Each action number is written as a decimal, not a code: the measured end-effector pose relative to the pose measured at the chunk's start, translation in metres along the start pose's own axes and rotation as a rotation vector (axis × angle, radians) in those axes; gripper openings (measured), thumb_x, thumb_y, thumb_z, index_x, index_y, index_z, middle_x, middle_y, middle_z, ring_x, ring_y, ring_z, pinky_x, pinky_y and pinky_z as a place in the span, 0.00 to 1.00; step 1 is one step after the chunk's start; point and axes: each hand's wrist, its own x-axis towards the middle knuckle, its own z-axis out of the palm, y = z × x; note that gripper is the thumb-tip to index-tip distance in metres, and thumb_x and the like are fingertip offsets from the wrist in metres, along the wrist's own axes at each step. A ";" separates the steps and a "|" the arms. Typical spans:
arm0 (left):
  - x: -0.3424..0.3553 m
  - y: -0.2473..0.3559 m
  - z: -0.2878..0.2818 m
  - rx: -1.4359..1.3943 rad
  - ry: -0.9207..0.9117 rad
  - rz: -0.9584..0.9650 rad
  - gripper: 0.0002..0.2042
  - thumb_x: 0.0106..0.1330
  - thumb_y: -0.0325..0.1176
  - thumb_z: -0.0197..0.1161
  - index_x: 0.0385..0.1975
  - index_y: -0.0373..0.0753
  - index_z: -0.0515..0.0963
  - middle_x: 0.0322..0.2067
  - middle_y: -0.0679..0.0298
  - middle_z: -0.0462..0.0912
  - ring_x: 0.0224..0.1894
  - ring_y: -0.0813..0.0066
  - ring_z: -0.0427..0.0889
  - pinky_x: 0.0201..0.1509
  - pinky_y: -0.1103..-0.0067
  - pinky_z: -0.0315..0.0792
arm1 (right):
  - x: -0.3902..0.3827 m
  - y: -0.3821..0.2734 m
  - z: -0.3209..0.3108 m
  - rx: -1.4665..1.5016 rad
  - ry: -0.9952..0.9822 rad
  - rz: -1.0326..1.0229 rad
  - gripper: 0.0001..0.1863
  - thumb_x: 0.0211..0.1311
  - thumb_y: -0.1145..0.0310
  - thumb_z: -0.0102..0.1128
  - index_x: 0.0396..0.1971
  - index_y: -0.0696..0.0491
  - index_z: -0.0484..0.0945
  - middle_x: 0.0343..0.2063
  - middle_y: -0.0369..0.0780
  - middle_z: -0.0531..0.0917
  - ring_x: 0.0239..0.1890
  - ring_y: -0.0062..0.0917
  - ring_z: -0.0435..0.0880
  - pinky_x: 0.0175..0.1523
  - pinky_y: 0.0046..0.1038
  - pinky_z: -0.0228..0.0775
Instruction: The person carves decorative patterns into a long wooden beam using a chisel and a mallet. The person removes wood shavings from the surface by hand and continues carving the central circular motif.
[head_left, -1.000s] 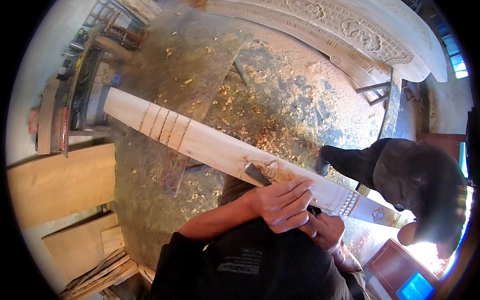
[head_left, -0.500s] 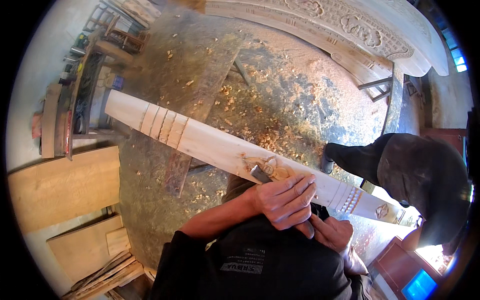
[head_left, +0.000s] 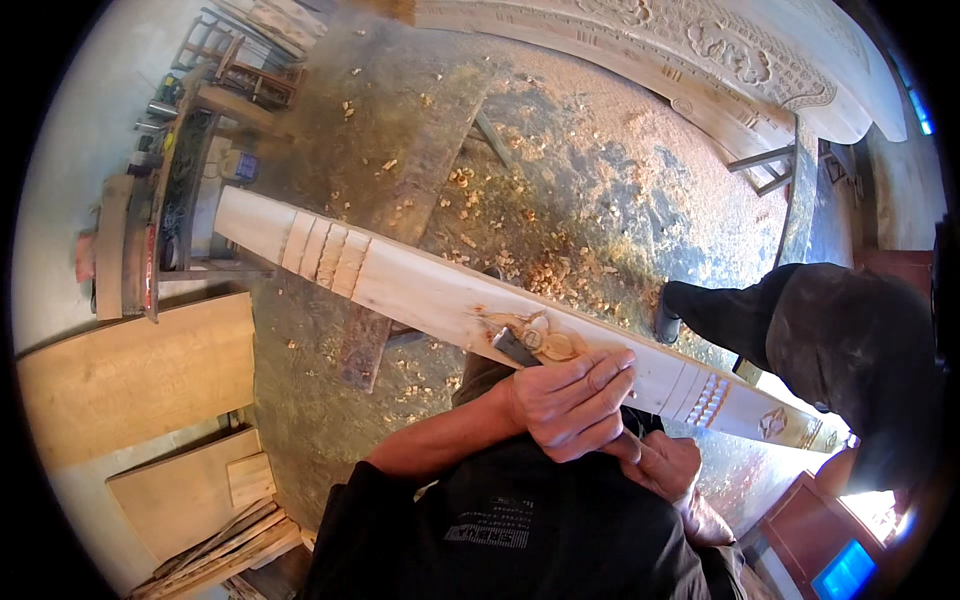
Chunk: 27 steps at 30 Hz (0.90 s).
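A long pale wooden board (head_left: 420, 305) runs diagonally across my lap, with carved bands near both ends and a floral carving (head_left: 550, 340) near its middle. My left hand (head_left: 572, 405) is closed round a metal chisel (head_left: 515, 346), its fingertips on the board; the flat blade lies over the flower. My right hand (head_left: 665, 465) is closed lower down, behind my left, on the chisel's handle, which is mostly hidden.
A person in dark clothing (head_left: 840, 355) bends over the board's right end. Large carved panels (head_left: 720, 60) rest on supports at top right. A tool-laden bench (head_left: 175, 200) and plywood sheets (head_left: 135, 380) stand at left. Shavings (head_left: 530, 270) litter the floor.
The chisel blade has shifted a little over the floral carving, with my hands still closed on it. The person at right has moved slightly rightward in the picture.
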 end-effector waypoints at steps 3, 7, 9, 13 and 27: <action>0.001 -0.001 0.002 -0.007 0.016 0.020 0.23 0.70 0.50 0.68 0.22 0.36 0.74 0.36 0.46 0.88 0.46 0.49 0.93 0.48 0.65 0.88 | 0.007 -0.006 0.001 -0.021 0.013 0.037 0.29 0.53 0.64 0.81 0.59 0.46 0.88 0.18 0.31 0.66 0.16 0.21 0.74 0.19 0.29 0.65; -0.005 -0.005 -0.002 -0.015 0.005 0.020 0.29 0.73 0.60 0.64 0.23 0.38 0.71 0.37 0.48 0.90 0.47 0.53 0.94 0.49 0.68 0.88 | 0.012 -0.009 0.013 -0.050 0.010 0.065 0.31 0.50 0.66 0.81 0.60 0.44 0.89 0.17 0.31 0.64 0.15 0.22 0.72 0.19 0.29 0.61; -0.006 0.000 0.002 -0.008 0.031 0.031 0.29 0.74 0.61 0.63 0.24 0.38 0.71 0.36 0.48 0.89 0.47 0.52 0.94 0.49 0.68 0.88 | 0.017 -0.007 0.012 -0.046 0.030 0.048 0.31 0.49 0.68 0.80 0.59 0.43 0.89 0.17 0.31 0.64 0.15 0.22 0.71 0.18 0.29 0.59; -0.004 -0.007 -0.003 0.025 0.013 0.079 0.30 0.75 0.63 0.60 0.26 0.38 0.72 0.36 0.49 0.89 0.47 0.52 0.94 0.49 0.67 0.88 | 0.012 -0.012 -0.004 -0.085 0.013 0.076 0.29 0.47 0.71 0.79 0.55 0.41 0.91 0.16 0.30 0.64 0.13 0.21 0.69 0.17 0.29 0.57; -0.001 -0.002 -0.001 -0.005 0.000 0.025 0.31 0.71 0.64 0.64 0.23 0.39 0.72 0.35 0.52 0.88 0.45 0.54 0.94 0.49 0.69 0.89 | 0.002 -0.018 -0.008 -0.074 0.043 0.122 0.23 0.48 0.71 0.80 0.49 0.44 0.91 0.18 0.31 0.67 0.14 0.22 0.72 0.18 0.29 0.58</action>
